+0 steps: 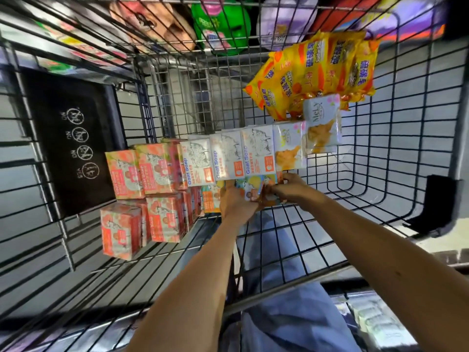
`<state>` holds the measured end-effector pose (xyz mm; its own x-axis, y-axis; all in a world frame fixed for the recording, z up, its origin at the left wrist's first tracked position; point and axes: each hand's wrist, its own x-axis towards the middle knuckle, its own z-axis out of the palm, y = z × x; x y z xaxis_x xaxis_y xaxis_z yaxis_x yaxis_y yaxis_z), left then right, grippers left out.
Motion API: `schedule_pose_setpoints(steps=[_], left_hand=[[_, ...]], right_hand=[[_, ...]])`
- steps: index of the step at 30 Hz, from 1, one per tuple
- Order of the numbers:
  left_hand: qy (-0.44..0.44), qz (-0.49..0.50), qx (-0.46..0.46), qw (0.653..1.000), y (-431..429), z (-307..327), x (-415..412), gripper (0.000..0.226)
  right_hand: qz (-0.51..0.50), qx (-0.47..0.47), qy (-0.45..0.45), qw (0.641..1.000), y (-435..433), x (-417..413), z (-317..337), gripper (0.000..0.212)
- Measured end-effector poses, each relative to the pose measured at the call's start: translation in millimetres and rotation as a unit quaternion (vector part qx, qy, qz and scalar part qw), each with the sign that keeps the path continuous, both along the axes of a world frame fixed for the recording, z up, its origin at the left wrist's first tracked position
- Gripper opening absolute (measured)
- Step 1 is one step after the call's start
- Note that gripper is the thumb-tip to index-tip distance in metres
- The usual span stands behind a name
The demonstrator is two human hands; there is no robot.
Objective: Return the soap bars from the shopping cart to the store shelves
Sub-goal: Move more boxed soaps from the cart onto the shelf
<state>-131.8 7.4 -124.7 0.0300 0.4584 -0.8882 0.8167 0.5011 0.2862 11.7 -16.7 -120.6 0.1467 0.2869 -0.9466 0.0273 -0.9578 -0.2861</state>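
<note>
Cart: a dark wire-mesh shopping cart [380,174] fills the view, seen from above; the soap lies on its floor, toward the middle and left.
Shelves: blurred store shelving with coloured packs [220,24] shows past the cart's far end; no soap can be seen placed there.
Yellow packs: a bunch of yellow-and-orange plastic sulfur soap bags [317,69] leans against the far right side.
Pink stack: pink-and-orange goat soap cartons [142,189] sit in two tiers at the left.
White row: white goat soap boxes with blue lettering [228,158] stand side by side in the middle, touching the pink stack.
Pale boxes: two white boxes with orange print [304,138] close the row at the right, one resting higher.
Held boxes: small yellow-and-blue soap boxes [253,188] lie just in front of the white row.
Left hand: the left hand [234,199] is closed on these boxes from the left.
Right hand: the right hand [285,186] clasps them from the right.
Progress: judging by how much remains, most of the returning is still ahead; this batch is gripped but not yet lifted clear.
</note>
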Motion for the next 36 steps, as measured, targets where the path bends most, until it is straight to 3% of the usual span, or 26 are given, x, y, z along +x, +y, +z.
schedule_pose_setpoints(steps=[5, 10, 14, 21, 27, 31, 32, 34, 36], left_hand=[[-0.100, 0.097, -0.087, 0.986, 16.8, 21.3, -17.1, 0.077], [-0.113, 0.038, -0.159, 0.980, 35.3, 47.5, -27.3, 0.053], [-0.140, 0.019, -0.156, 0.978, 42.2, 73.3, -41.7, 0.058], [-0.232, 0.016, -0.065, 0.970, 49.3, 119.6, -65.1, 0.062], [-0.313, 0.077, 0.008, 0.946, 61.8, 156.3, -85.0, 0.063], [-0.357, 0.076, 0.050, 0.930, 65.8, 187.5, -85.2, 0.027], [-0.368, 0.077, 0.052, 0.925, 64.7, 194.7, -84.3, 0.031], [-0.393, 0.073, 0.048, 0.915, 59.5, 205.4, -80.1, 0.062], [-0.406, 0.075, 0.027, 0.911, 51.0, 212.5, -71.3, 0.068]], right_hand=[[-0.022, -0.068, 0.011, 0.997, 8.1, 6.1, 20.3, 0.025], [-0.011, -0.111, 0.048, 0.993, 4.4, 20.1, 51.6, 0.012], [-0.004, -0.083, 0.063, 0.995, -2.9, 24.5, 82.9, 0.009], [-0.169, 0.089, 0.049, 0.980, -11.6, 10.7, 131.9, 0.018], [-0.325, 0.247, 0.088, 0.909, -20.7, -17.5, 180.8, 0.011], [-0.467, 0.319, 0.154, 0.810, -44.1, -29.4, 203.7, 0.026], [-0.482, 0.339, 0.175, 0.788, -51.2, -30.9, 208.0, 0.023], [-0.519, 0.363, 0.166, 0.756, -66.0, -35.1, 216.5, 0.012], [-0.545, 0.367, 0.139, 0.741, -84.6, -37.5, 221.5, 0.032]])
